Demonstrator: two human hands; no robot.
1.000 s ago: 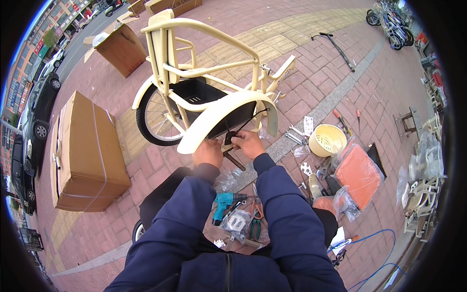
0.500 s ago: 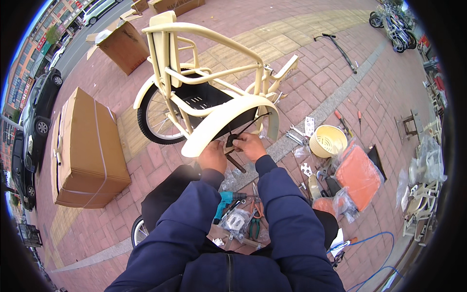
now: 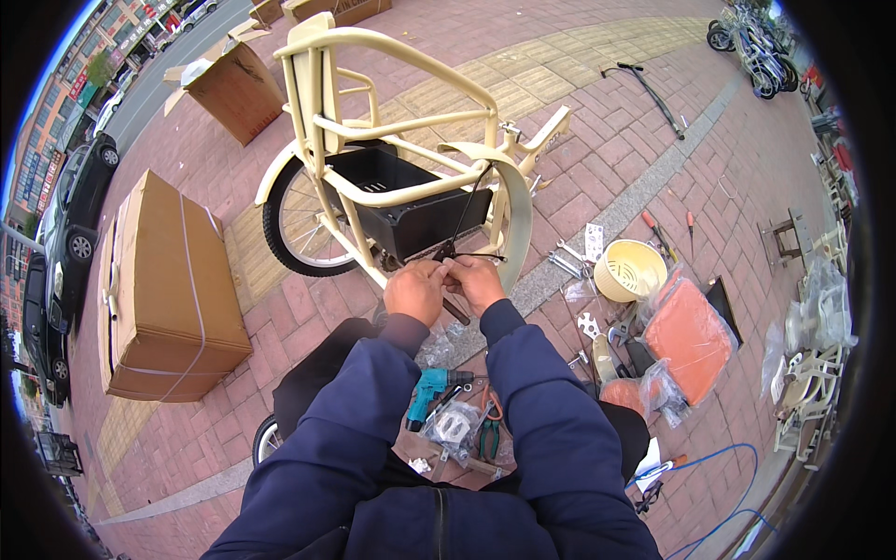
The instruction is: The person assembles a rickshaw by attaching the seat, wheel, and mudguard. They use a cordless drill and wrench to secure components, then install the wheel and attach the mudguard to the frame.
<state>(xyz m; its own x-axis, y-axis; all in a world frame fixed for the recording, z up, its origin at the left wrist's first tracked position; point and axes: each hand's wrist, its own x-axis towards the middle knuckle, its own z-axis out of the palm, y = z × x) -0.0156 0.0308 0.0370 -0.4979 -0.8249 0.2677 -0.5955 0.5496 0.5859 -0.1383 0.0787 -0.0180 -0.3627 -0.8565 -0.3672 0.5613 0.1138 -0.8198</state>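
Note:
My left hand point(image 3: 413, 291) and my right hand point(image 3: 474, 283) meet fingertip to fingertip, both closed in a pinch. Thin black mudguard stays point(image 3: 464, 210) run together into a small dark piece just above my fingers, and my right hand grips them there. What my left fingertips pinch is hidden. The curved cream mudguard point(image 3: 517, 224), joined to the stays, stands at the right of the cream tricycle frame point(image 3: 401, 149). A black basket point(image 3: 425, 222) sits inside the frame, just beyond my hands. Below them a dark rod point(image 3: 455, 311) sticks out.
A big cardboard box point(image 3: 173, 289) stands at left. Between my legs lie a teal power drill point(image 3: 428, 397) and pliers point(image 3: 490, 429). At right are a cream basket point(image 3: 630, 271), wrapped orange panel point(image 3: 691, 336) and wrenches point(image 3: 566, 263). A floor pump point(image 3: 651, 98) lies farther off.
The mudguard has swung right and upright, away from over my hands, uncovering the black basket. My hands have come together at the stays' joined end.

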